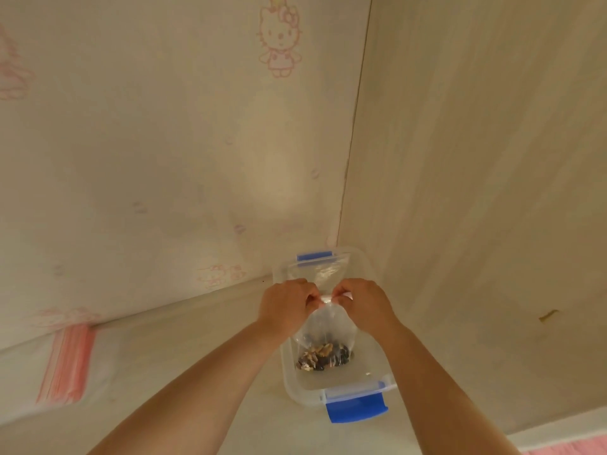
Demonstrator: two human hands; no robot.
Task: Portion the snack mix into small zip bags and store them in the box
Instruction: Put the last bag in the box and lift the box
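While both the left hand (289,302) and the right hand (361,302) pinch the bag (323,336) at its neck, its mix (323,354) sagging below them over the open box (374,274), a half-pressed zip or slipping fingers could spill nuts

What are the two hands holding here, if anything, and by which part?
Both the left hand and right hand pinch the top edge of a clear plastic zip bag with snack mix at its bottom.
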